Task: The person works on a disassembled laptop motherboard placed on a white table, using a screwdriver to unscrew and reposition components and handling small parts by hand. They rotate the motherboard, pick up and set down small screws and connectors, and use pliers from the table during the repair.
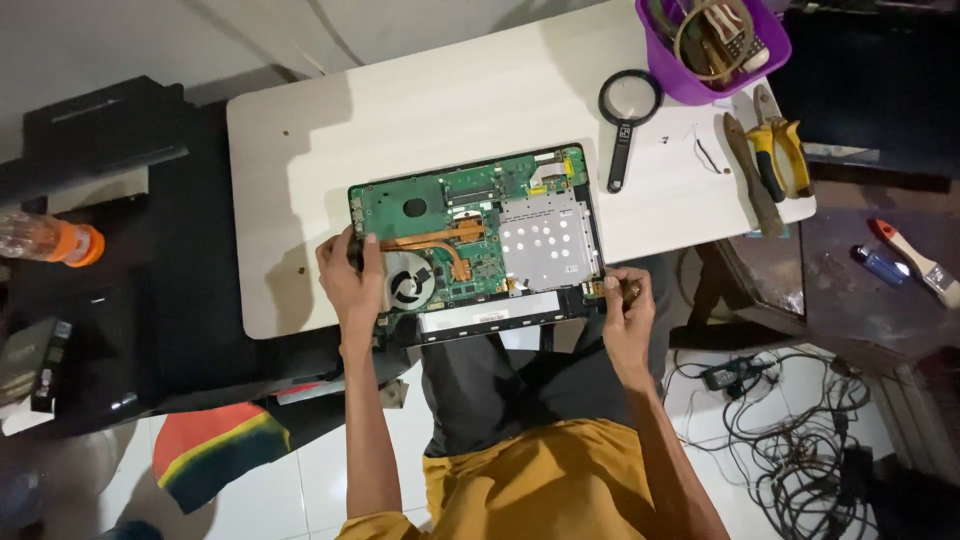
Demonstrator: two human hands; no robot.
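Note:
An opened laptop base (478, 240) lies on the white table (420, 110), its green circuit board, copper heat pipe, round fan and silver perforated plate exposed. My left hand (352, 280) grips the laptop's near left corner beside the fan. At the near right corner, my right hand (628, 305) pinches a small tool or part against the edge; I cannot make out what it is.
A black magnifying glass (628, 110), a purple tub of cables and parts (712, 45), yellow-handled pliers (778, 155) and a wooden-handled tool (752, 175) sit at the table's right. A paintbrush (915, 262) lies on a dark stand. Tangled cables (790, 430) cover the floor.

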